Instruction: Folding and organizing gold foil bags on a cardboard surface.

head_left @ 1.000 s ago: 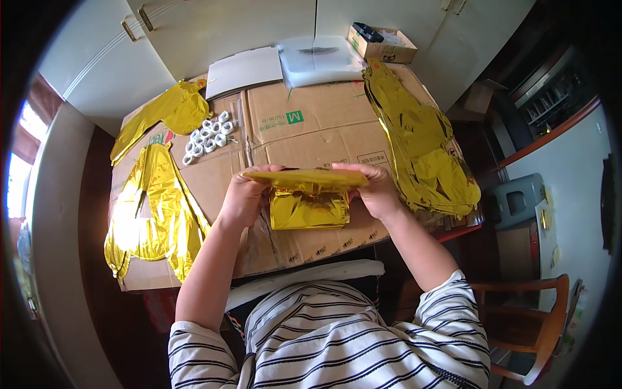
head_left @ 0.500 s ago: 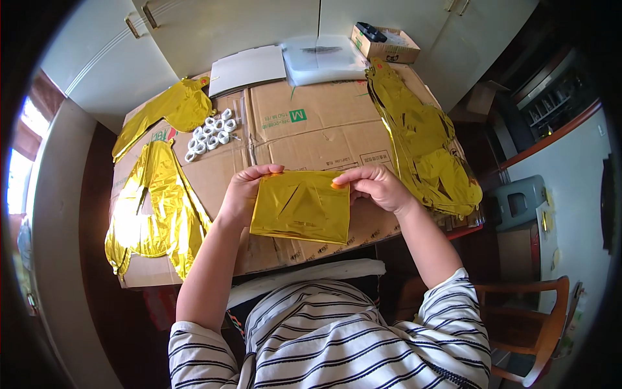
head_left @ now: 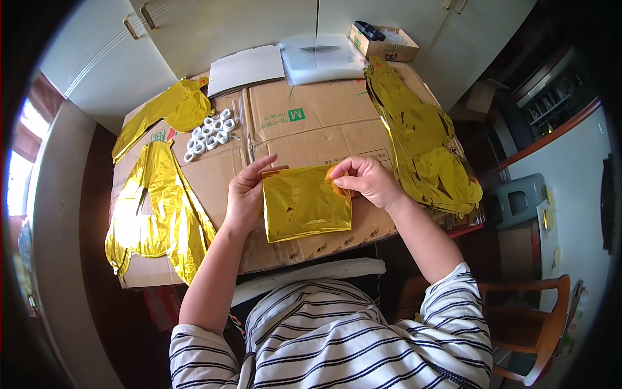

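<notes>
A folded gold foil balloon [head_left: 304,204] forms a shiny flat rectangle at the near edge of the cardboard-covered table. At its upper right corner the thumb and fingertips of my right hand [head_left: 369,185] are pinched together on the foil, and their orange reflection shows in it. Along the left edge is my left hand [head_left: 247,191], with its index finger stretched out and apart from the finger behind the top edge. My left hand's lower fingers are partly hidden, and whether they touch the foil is hard to see.
Flat gold foil balloons lie at the left [head_left: 159,207], at the far left [head_left: 165,113] and in a pile on the right [head_left: 421,142]. Several small white rolls [head_left: 210,133] sit left of centre. White sheets [head_left: 246,70], clear plastic bags [head_left: 324,61] and an open carton [head_left: 395,48] line the back.
My right hand has moved from the right edge onto the foil's upper right corner. The left fingers have lifted and spread from their pinch. The foil packet has shifted slightly right.
</notes>
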{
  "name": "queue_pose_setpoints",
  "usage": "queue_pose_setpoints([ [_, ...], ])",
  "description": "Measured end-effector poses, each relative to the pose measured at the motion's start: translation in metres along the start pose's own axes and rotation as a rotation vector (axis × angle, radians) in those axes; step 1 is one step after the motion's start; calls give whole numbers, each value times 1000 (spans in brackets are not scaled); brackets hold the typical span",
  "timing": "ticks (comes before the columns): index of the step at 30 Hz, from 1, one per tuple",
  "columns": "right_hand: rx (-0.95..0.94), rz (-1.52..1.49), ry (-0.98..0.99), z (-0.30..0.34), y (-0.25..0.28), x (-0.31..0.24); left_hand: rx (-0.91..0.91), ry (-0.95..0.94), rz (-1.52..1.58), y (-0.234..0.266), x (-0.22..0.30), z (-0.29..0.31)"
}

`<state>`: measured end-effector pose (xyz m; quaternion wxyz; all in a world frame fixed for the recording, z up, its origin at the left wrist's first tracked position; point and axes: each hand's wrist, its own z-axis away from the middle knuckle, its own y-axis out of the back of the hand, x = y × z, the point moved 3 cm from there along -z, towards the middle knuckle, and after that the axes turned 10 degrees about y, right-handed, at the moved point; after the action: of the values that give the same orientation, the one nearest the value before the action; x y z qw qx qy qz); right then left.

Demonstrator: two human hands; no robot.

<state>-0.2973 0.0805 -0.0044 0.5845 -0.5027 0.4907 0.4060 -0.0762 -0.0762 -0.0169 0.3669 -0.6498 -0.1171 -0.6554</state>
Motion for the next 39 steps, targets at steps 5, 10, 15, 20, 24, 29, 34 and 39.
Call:
queue_pose_setpoints([
  [5, 24, 45, 109, -1, -4, -2, -72, 62, -31, 7, -7, -1],
  [10, -1, 152, 110, 1, 3, -4, -225, 425, 169, 2, 24, 13],
  [15, -55, 249, 66, -1, 4, -5, -162, 538, 87, 0, 31, 17],
  [20, -2, 120, 109, 0, -11, -11, 20, 338, -448, -12, 20, 12],
  [24, 28, 354, 43, 7, -2, -1, 144, 237, -653, -21, 19, 16],
  [29, 69, 532, 195, 11, -3, -3, 239, -86, -928, -28, 17, 26],
  [34, 112, 659, 197, 14, -16, -16, 352, -174, -1198, -40, 23, 37],
  [39, 109, 802, 232, 16, -18, -16, 348, -441, -1521, -59, 22, 50],
])
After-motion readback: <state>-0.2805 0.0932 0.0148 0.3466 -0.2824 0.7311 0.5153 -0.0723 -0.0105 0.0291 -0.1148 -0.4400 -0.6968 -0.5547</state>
